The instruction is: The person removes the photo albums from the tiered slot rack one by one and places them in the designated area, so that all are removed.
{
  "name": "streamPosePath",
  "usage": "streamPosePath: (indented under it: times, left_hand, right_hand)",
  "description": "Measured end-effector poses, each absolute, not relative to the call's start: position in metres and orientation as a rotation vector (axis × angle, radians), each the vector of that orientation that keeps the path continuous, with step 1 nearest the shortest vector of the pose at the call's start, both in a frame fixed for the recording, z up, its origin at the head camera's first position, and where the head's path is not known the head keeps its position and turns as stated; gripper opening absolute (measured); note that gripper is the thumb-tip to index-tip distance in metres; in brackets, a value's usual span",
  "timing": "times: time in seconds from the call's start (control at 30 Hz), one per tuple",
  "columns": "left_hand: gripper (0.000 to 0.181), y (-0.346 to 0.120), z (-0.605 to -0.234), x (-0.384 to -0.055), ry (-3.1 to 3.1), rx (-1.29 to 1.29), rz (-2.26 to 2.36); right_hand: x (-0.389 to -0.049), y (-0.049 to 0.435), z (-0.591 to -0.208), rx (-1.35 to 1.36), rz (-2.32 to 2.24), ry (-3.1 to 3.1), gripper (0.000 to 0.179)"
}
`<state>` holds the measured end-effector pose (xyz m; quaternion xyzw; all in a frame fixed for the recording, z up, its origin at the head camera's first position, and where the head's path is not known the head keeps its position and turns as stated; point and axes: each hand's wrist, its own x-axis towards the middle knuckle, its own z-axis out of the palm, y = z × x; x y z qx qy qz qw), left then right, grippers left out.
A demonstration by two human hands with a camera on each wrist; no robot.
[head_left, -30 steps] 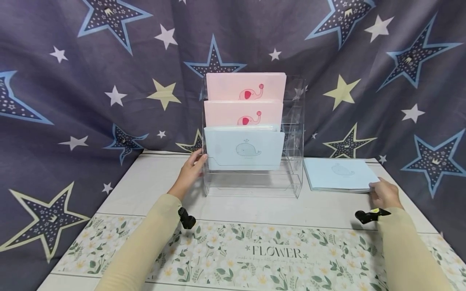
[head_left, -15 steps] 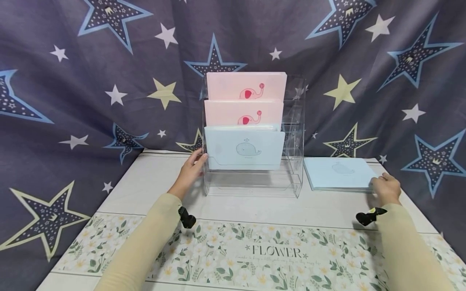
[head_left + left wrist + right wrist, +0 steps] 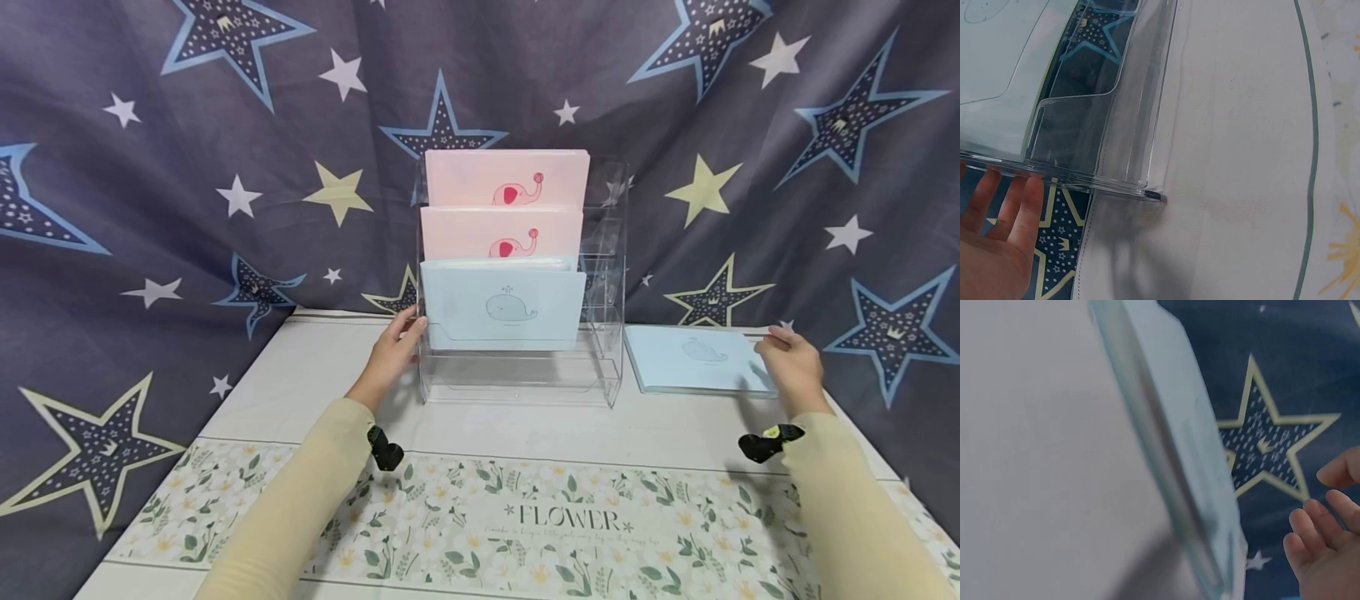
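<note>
A clear tiered rack stands at the back middle of the table. Pink flat items with an elephant print fill its upper tiers, and light blue ones with a whale print sit lower in front. My left hand rests at the rack's left side; in the left wrist view its straight fingers touch the clear side panel. To the right lies a flat light blue stack with a whale print on top. My right hand hovers at the stack's right end, its fingers loosely bent and holding nothing.
The bottom tier of the rack shows bare clear plastic. A flower-print strip runs across the front of the white tabletop. A dark star-patterned curtain hangs close behind the table.
My right hand has let go of the stack's right front corner and risen slightly, its fingers loosening. The left hand and the rack stay where they were.
</note>
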<state>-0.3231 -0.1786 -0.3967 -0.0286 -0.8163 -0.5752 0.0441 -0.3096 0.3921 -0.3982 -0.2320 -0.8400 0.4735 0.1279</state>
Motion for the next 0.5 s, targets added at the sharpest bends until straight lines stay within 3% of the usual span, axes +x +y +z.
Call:
streamPosePath:
  times: [0.27, 0.5]
  left_hand:
    - [0.063, -0.179, -0.397, -0.324, -2.5, -0.088, -1.757]
    - [0.062, -0.179, -0.398, -0.325, -2.501, -0.086, -1.759]
  right_hand:
    - [-0.312, 0.36, -0.377, -0.47, 1.389, -2.4, 0.053]
    - [-0.31, 0.327, -0.36, -0.121, 1.505, -2.3, 0.048]
